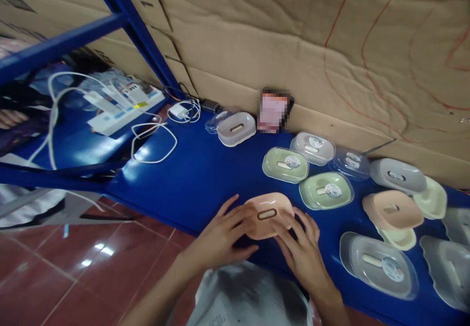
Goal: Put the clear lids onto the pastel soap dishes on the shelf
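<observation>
Both my hands hold a peach-pink soap dish (269,214) with an oval slot in its top, just above the near edge of the blue table (198,179). My left hand (225,233) grips its left side with fingers spread over it. Along its right side and underneath lies my right hand (303,252). Two pale green dishes (285,164) (326,190) lie just beyond it.
Several more soap dishes in grey, clear, peach and cream spread along the table to the right (392,208). A grey dish (236,128) sits by the cardboard wall (330,47). White cables and a power strip (121,110) lie at left. Red floor tiles (73,267) are below.
</observation>
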A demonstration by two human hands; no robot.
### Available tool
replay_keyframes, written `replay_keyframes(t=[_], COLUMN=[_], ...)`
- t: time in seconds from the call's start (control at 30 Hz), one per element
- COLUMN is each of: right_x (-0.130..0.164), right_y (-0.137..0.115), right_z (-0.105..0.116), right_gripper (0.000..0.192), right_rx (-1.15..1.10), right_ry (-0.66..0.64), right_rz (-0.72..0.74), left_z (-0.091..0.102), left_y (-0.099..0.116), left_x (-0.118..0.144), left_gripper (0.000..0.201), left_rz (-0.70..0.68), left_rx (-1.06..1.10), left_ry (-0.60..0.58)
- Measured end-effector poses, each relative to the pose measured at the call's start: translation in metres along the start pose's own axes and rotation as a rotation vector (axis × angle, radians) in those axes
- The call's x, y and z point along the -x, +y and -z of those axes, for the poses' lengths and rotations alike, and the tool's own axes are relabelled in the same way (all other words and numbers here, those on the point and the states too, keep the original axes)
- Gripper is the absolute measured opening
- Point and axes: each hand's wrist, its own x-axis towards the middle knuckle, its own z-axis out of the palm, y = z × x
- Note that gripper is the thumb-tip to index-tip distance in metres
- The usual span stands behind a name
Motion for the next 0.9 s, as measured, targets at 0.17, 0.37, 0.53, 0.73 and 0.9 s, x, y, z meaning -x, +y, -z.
replay_keyframes(t=[0.17, 0.37, 0.53, 0.73, 0.9], right_x=[0.001, -0.007, -0.008, 0.007, 0.007], right_y=[-0.006, -0.007, -0.008, 0.000, 0.003], right_z=[-0.002, 0.000, 0.000, -0.006, -0.007], right_gripper=[0.038, 0.052, 0.050, 0.081, 0.090], right_rx=[-0.010, -0.111, -0.136, -0.253, -0.296], right_ry=[0.080, -0.040, -0.053, 0.122, 0.132], right_rz=[0.036, 0.207, 0.145, -0.090, -0.136], left_z=[0.050, 0.069, 0.069, 0.057, 0.010], left_y=[-0.061, -0.170, -0.188, -0.086, -0.018], left_x=[-0.039, -0.102, -0.113, -0.049, -0.002], left_gripper=[0.019, 0.061, 0.053, 0.051, 0.059], left_rz=[0.150, 0.516, 0.635, 0.269, 0.014], left_rx=[-0.123, -0.269, -0.180, -0.123, 0.032], left_ry=[0.190, 0.269, 0.203, 0.256, -0.053])
